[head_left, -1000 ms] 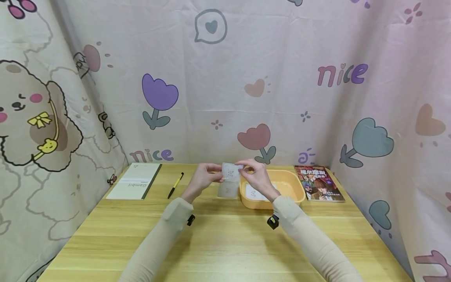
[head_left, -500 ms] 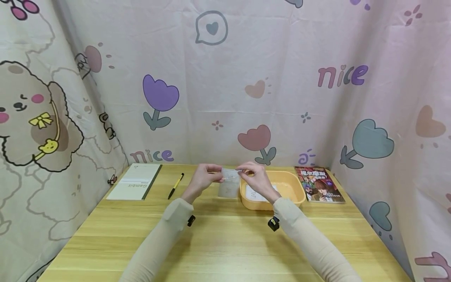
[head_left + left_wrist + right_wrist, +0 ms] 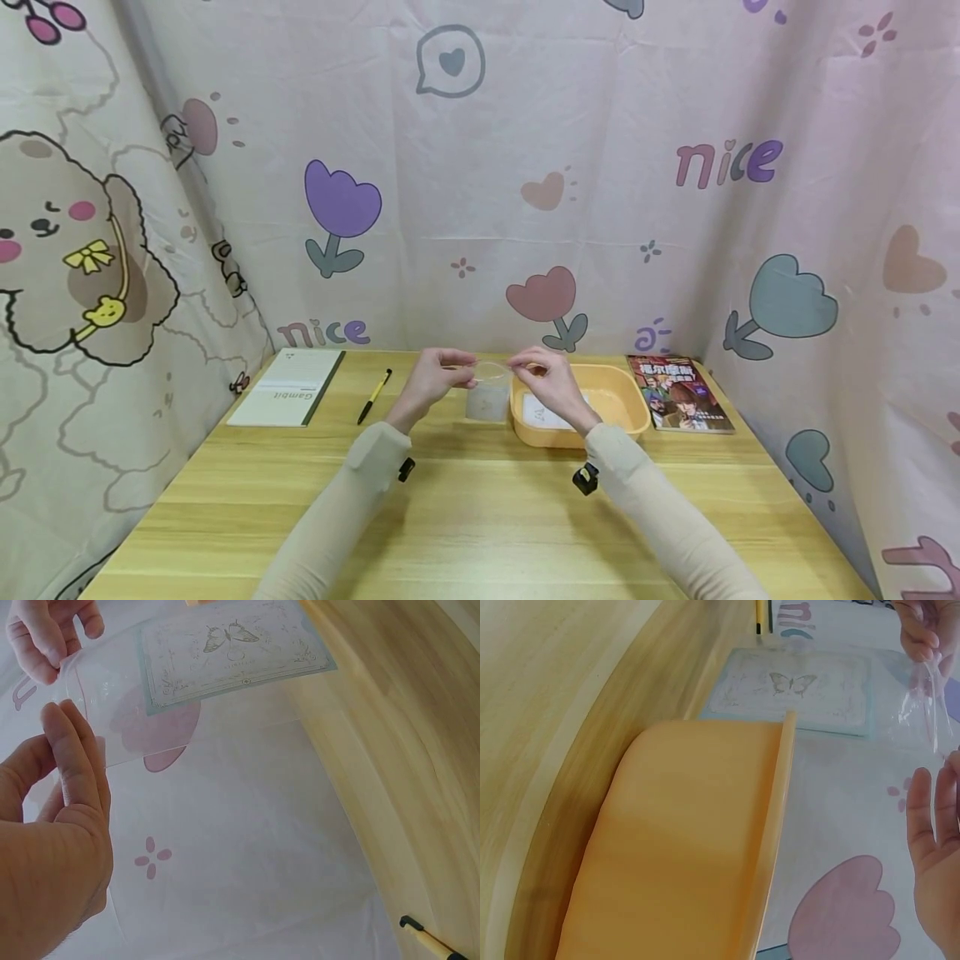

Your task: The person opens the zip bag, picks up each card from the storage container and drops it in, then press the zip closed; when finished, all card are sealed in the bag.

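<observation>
Between both hands hangs a clear zip bag with a red seal line, a pale blue-edged butterfly card inside it. Its mouth shows as an oval loop in the head view. My left hand pinches the left side of the mouth between thumb and fingers. The opposite side is pinched by my right hand, partly cut off in the right wrist view. Close by on the right stands a yellow plastic box, with a white printed card in it, partly behind my right wrist.
A black and yellow pen lies left of my left hand, with a pale notebook farther left. Right of the box is a colourful magazine. A printed curtain hangs behind the wooden table.
A white patterned piece that showed upright between my fingers at the bag's top has gone from there. The mouth now appears as an oval loop. My hands have hardly moved.
</observation>
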`<state>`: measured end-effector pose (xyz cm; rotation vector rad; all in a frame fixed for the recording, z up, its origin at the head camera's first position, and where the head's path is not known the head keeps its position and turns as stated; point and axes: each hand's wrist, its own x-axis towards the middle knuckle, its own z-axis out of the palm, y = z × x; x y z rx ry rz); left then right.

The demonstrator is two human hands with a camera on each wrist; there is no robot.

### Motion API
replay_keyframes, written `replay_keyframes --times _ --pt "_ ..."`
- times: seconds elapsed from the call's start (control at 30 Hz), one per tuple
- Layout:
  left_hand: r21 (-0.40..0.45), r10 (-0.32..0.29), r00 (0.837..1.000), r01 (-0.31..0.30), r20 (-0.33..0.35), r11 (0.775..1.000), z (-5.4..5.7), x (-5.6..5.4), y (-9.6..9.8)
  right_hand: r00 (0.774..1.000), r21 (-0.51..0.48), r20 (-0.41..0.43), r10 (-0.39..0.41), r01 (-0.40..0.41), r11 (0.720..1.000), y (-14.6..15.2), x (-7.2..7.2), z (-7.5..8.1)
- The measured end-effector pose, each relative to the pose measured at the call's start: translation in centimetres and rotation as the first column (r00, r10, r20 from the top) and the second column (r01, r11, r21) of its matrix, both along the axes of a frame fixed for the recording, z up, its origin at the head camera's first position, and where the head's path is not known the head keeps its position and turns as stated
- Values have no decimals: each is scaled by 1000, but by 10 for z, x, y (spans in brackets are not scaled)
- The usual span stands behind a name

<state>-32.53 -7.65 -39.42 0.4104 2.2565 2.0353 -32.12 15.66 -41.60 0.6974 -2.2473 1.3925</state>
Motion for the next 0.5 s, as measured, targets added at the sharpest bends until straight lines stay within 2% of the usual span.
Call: replay_keyframes --times 0.1,0.2,0.33,0.5 --pt "-2 5 1000 -5 5 1000 0 0 -1 998 -28 60 19 -17 999 4 -2 0" --pt "-9 7 1000 -7 7 1000 1 0 -2 988 -51 153 29 -21 998 10 -3 2" --pt "-14 2 1000 -2 9 1000 2 0 -2 969 -24 249 15 -9 1000 21 -4 1" --pt "-23 -10 1000 10 20 1000 5 3 -2 959 20 283 13 -20 1000 30 6 11"
